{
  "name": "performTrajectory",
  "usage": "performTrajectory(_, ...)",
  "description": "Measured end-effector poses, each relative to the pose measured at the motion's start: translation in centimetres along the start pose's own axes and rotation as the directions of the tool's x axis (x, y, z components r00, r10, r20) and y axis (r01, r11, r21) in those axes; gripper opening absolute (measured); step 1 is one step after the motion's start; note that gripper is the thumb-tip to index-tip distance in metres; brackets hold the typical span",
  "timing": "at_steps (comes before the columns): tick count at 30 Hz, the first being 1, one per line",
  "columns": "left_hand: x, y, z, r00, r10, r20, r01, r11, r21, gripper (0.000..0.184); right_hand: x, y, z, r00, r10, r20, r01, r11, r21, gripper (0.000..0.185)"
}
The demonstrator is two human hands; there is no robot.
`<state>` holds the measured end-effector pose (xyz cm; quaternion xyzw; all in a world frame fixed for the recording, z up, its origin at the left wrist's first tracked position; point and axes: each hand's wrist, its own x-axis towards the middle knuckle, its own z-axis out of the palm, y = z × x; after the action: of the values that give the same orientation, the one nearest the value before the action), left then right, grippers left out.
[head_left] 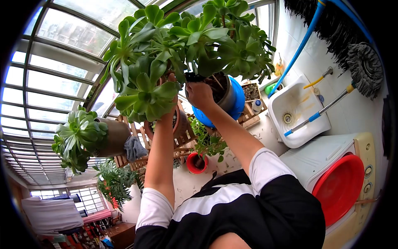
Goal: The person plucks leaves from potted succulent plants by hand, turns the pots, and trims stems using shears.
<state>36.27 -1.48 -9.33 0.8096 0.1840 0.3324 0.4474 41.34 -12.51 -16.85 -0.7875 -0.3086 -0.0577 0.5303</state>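
Note:
A large green succulent (151, 93) with several leaf rosettes fills the upper middle of the head view. My left hand (171, 99) reaches up among its leaves, close to a stem; leaves cover most of the fingers. Just to the right, my right hand (200, 94) is closed around a small black object (194, 77), whose kind I cannot make out. That hand is beside the rim of a dark brown pot (226, 93), which stands in a blue basin (237, 99). Behind my left forearm is a terracotta-coloured pot (180, 122).
Wooden slatted stands (188, 135) hold the pots near the barred window. A tipped pot with a succulent (81, 133) and a grey cloth (134, 148) are left. Below stands a red pot (197, 163). Rightward are a white sink (300, 112), mops (365, 70) and a red basin (340, 189).

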Motion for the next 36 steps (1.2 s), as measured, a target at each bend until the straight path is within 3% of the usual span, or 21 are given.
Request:
performTrajectory(4, -1.2, 3.4, 0.4, 0.945, -0.312, 0.099, 0.326, 0.864, -0.384, 0.031, -0.1, 0.2, 0.0, 1.000, 0.006, 0.000, -0.006, 1.000, -0.004, 0.018)
performTrajectory(7, -0.7, 2.7, 0.5, 0.921, -0.348, 0.174, 0.389, 0.837, -0.384, 0.033, -0.3, 0.2, 0.1, 1.000, 0.005, -0.009, -0.005, 1.000, 0.007, 0.019)
performTrajectory(10, -0.1, 2.4, 0.0, 0.915, -0.328, 0.236, 0.382, 0.892, -0.242, 0.030, -0.4, 0.1, 0.0, 0.999, -0.016, -0.042, 0.017, 1.000, 0.020, 0.020)
performTrajectory(14, -0.4, 2.8, 0.1, 0.943, -0.252, 0.216, 0.312, 0.896, -0.315, 0.031, -0.5, 0.0, -0.2, 1.000, 0.002, -0.028, -0.001, 0.999, 0.038, 0.020)
performTrajectory(16, -0.6, 3.3, 0.3, 0.927, -0.359, 0.110, 0.370, 0.921, -0.118, 0.032, -0.5, 0.0, -0.3, 0.999, -0.001, -0.032, 0.002, 0.999, 0.032, 0.020)
performTrajectory(17, -0.8, 3.5, 0.4, 0.927, -0.358, 0.110, 0.370, 0.922, -0.118, 0.032, -0.5, -0.1, -0.3, 1.000, 0.008, -0.024, -0.007, 1.000, 0.027, 0.020)
performTrajectory(20, -1.4, 4.6, 0.8, 0.899, -0.423, 0.113, 0.438, 0.875, -0.206, 0.039, -0.6, -0.2, -0.4, 1.000, 0.030, 0.001, -0.030, 0.999, 0.011, 0.019)
performTrajectory(25, -0.7, 2.0, -0.1, 0.866, -0.372, 0.334, 0.487, 0.778, -0.396, 0.031, -1.0, 0.0, -0.4, 1.000, -0.002, -0.025, 0.002, 1.000, 0.027, 0.018)
performTrajectory(32, -0.7, -0.2, 0.2, 0.906, -0.306, 0.293, 0.408, 0.818, -0.405, 0.043, -1.2, -0.1, -0.6, 1.000, 0.002, -0.011, -0.002, 1.000, 0.010, 0.017)
performTrajectory(36, -0.6, -0.3, -0.2, 0.901, -0.256, 0.351, 0.423, 0.701, -0.574, 0.050, -1.1, 0.1, -0.5, 1.000, 0.009, 0.001, -0.009, 1.000, 0.001, 0.017)
